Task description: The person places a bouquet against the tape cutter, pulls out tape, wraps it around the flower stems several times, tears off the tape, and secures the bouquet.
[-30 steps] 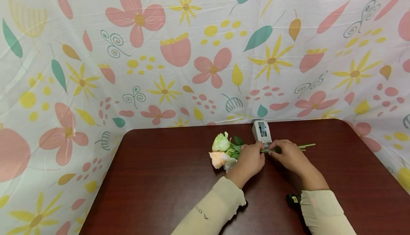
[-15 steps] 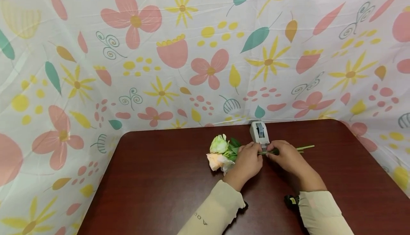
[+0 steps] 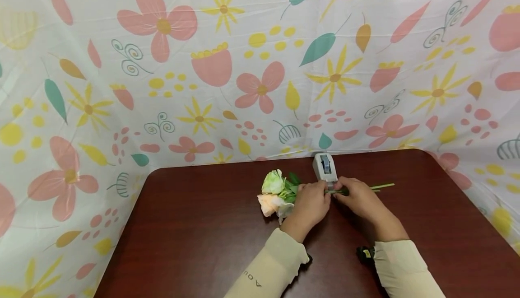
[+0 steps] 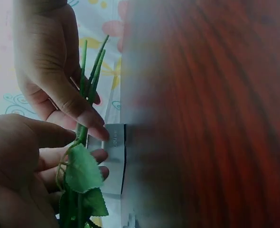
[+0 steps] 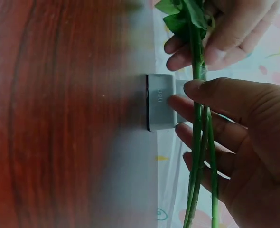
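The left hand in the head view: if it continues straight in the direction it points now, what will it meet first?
Beyond the flower stems in its grip, the left hand would probably meet the tape dispenser first; the exact gap and height are hard to judge.

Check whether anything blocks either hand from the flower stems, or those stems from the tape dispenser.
Nothing visible separates the left hand or right hand from the stems; both hold them. In the right wrist view, the right hand's fingertips lie between the stems and the tape dispenser; no other obstacle is visible.
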`<state>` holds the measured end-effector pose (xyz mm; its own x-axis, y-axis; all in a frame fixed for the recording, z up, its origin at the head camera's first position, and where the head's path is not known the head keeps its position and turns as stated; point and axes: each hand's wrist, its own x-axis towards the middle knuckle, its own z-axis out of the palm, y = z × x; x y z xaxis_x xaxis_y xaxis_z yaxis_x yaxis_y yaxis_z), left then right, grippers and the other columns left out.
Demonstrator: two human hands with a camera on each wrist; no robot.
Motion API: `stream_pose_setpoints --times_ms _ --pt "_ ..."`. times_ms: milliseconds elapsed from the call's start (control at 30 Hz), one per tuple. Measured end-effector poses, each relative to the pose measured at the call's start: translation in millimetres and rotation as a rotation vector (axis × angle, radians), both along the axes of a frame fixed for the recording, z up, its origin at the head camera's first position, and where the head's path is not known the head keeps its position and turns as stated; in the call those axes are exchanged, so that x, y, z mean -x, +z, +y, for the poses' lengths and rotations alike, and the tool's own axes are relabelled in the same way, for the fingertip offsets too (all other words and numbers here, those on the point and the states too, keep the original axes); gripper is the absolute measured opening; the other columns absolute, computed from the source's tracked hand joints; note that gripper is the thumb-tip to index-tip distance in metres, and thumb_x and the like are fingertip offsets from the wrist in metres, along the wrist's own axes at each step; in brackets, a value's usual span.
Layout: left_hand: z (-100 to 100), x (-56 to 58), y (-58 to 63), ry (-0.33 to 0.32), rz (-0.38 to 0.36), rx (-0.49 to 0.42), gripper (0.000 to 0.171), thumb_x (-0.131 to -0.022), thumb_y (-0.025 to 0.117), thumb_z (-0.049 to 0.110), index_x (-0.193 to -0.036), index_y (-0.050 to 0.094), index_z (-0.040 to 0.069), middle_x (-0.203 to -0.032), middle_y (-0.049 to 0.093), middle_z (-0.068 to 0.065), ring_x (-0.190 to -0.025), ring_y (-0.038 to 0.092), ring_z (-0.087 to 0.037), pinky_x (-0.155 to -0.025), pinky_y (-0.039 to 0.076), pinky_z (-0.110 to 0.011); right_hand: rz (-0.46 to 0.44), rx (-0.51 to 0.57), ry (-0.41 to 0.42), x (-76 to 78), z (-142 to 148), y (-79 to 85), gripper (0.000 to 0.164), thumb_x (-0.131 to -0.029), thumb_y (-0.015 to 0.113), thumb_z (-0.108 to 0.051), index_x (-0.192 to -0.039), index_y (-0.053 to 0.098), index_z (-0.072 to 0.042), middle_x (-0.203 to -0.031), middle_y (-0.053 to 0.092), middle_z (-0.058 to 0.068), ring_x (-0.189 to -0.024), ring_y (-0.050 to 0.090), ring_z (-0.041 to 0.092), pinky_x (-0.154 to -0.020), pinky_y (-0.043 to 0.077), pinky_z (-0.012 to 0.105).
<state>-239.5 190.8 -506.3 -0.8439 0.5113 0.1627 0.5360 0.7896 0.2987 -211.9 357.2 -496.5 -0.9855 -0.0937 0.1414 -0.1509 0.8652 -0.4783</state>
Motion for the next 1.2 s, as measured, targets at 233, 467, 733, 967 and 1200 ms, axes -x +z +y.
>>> stream_pose_setpoints --times_ms 233,467,733,967,1200 --pt "2.3 -0.7 -0.4 0.023 0.085 0.079 0.025 -0.101 0.047 0.038 -0.107 0.069 0.027 -0.101 0.068 0.009 -0.098 0.062 -0.014 -0.087 0.044 -0.03 0.004 -0.006 -0.017 0.6 -0.2 -1.8 0.011 -0.087 0.071 -0.013 -0.092 0.061 -0.015 -0.088 0.066 0.005 -0.077 0.055 0.019 -0.067 0.045 0.035" --pt "4.3 -2.9 0.8 0.059 0.127 0.097 0.019 -0.098 0.053 0.04 -0.101 0.07 0.032 -0.097 0.067 0.012 -0.091 0.059 -0.012 -0.084 0.041 -0.029 -0.007 -0.001 -0.04 1.6 -1.0 -3.5 0.013 -0.086 0.071 -0.013 -0.095 0.061 -0.014 -0.086 0.067 0.005 -0.067 0.05 0.015 -0.062 0.042 0.03" --pt "5.6 -0.5 -2.4 0.053 0.195 0.06 0.015 -0.096 0.058 0.037 -0.1 0.072 0.031 -0.099 0.068 0.012 -0.104 0.059 -0.012 -0.103 0.039 -0.033 0.017 -0.009 -0.014 2.2 1.7 -0.8 0.017 -0.087 0.071 -0.022 -0.1 0.067 -0.011 -0.099 0.069 0.009 -0.09 0.062 0.026 -0.079 0.05 0.045" --pt "3.2 1.8 -2.1 0.055 0.228 0.022 0.012 -0.093 0.063 0.036 -0.101 0.072 0.033 -0.099 0.069 0.013 -0.104 0.061 -0.01 -0.105 0.039 -0.034 0.035 -0.002 0.01 0.0 4.0 -0.4 0.02 -0.092 0.065 -0.022 -0.106 0.071 -0.009 -0.105 0.069 0.011 -0.102 0.06 0.033 -0.092 0.043 0.058" --pt "1.1 2.1 -0.9 0.049 0.223 0.005 0.009 -0.092 0.064 0.035 -0.096 0.072 0.032 -0.094 0.069 0.013 -0.096 0.062 -0.01 -0.097 0.04 -0.033 0.041 0.018 0.041 0.1 5.8 -3.0 0.014 -0.091 0.067 -0.017 -0.103 0.07 -0.01 -0.103 0.068 0.01 -0.1 0.059 0.03 -0.088 0.046 0.053"
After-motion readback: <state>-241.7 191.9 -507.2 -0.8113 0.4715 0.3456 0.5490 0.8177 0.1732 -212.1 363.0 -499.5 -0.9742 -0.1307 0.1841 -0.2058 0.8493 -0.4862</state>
